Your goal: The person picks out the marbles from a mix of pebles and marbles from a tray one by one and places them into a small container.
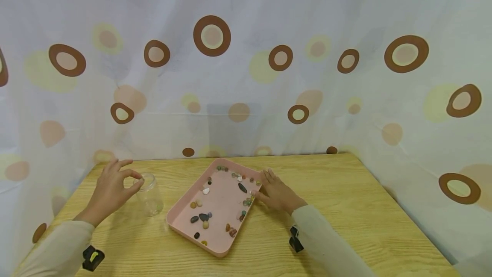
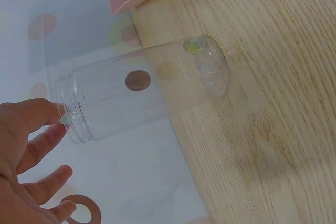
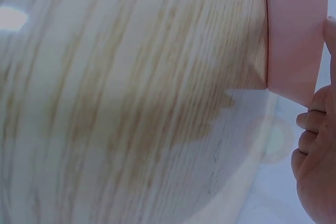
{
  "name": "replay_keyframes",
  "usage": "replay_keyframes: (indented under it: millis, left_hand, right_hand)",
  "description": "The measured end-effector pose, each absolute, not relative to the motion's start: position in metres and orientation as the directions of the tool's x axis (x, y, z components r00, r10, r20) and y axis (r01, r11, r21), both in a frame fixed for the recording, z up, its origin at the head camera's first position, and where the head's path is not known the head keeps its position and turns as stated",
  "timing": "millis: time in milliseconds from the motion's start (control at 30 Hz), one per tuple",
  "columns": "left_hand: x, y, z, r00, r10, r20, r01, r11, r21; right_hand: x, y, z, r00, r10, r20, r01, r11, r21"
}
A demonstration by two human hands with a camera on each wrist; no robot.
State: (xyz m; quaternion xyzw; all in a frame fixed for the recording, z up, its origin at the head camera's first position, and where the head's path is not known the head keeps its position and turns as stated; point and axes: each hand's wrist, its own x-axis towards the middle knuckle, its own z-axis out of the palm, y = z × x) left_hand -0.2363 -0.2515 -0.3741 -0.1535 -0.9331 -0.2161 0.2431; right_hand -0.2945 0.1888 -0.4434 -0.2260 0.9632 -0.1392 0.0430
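Observation:
My left hand [image 1: 111, 189] is at the mouth of an upright clear jar [image 1: 150, 200]. Thumb and forefinger pinch a small pale greenish stone [image 2: 64, 120] at its rim; the other fingers are spread apart. A yellow-green glass marble [image 2: 193, 45] lies inside at the jar's bottom. To the jar's right is a shallow pink tray [image 1: 221, 252], set at an angle, with several small stones and marbles scattered in it. My right hand [image 1: 277, 192] holds the tray's far right corner, the thumb at the rim and the fingers curled against the outside in the right wrist view.
Dark pebbles [image 1: 204, 217] and a long dark green stone [image 1: 242, 187] are among the pieces in the tray. Everything stands on a wood-grain table [image 1: 346, 225]. A white curtain [image 1: 246, 76] with brown ring prints hangs behind the table and along its sides.

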Motion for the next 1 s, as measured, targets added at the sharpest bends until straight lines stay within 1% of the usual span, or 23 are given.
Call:
replay_keyframes:
  millis: [167, 367, 533, 733, 1000]
  left_hand:
    - [-0.2351, -0.2516, -0.3735, -0.845, 0.177, 0.505, 0.383, 0.859, 0.339]
    - [-0.2357, -0.252, -0.3746, -0.827, 0.184, 0.531, 0.399, 0.858, 0.323]
    - [-0.2357, -0.2519, -0.3745, -0.83, 0.178, 0.529, 0.394, 0.859, 0.328]
    - [-0.2364, -0.2517, -0.3761, -0.818, 0.188, 0.544, 0.404, 0.861, 0.31]
    - [-0.236, -0.2517, -0.3752, -0.825, 0.186, 0.533, 0.395, 0.865, 0.31]
  right_hand:
    - [-0.2934, 0.1886, -0.4422, -0.892, -0.452, -0.019, -0.428, 0.856, -0.291]
    - [-0.2939, 0.1881, -0.4408, -0.893, -0.449, -0.02, -0.424, 0.856, -0.295]
    - [-0.2935, 0.1879, -0.4407, -0.896, -0.445, -0.016, -0.42, 0.857, -0.299]
    - [-0.2929, 0.1878, -0.4418, -0.896, -0.443, -0.023, -0.416, 0.858, -0.301]
    - [-0.2931, 0.1879, -0.4424, -0.896, -0.444, -0.033, -0.417, 0.863, -0.286]
